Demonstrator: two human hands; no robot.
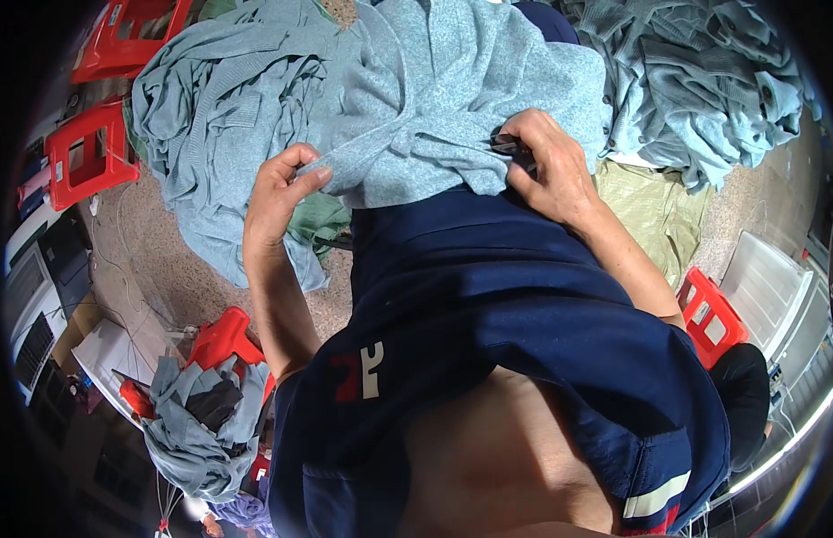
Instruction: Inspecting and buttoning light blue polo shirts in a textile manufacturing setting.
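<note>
A light blue knit garment [470,99] lies spread across my lap, with loose folds in its middle. My left hand [277,193] pinches the garment's near left edge between thumb and fingers. At the right, my right hand [555,170] is closed around a small black cutting tool [506,143] that looks like thread snips. The tool's tip points left, over a fold of the cloth. Part of it is hidden in my fingers, and I cannot tell whether it touches the fabric.
Blue-grey knitwear is heaped at the left [228,134] and buttoned knitwear at the far right [685,81], above a yellow-green sack [654,215]. Red stools stand at the left [86,152] and right [710,318]. More garments [187,453] hang over a lower-left stool.
</note>
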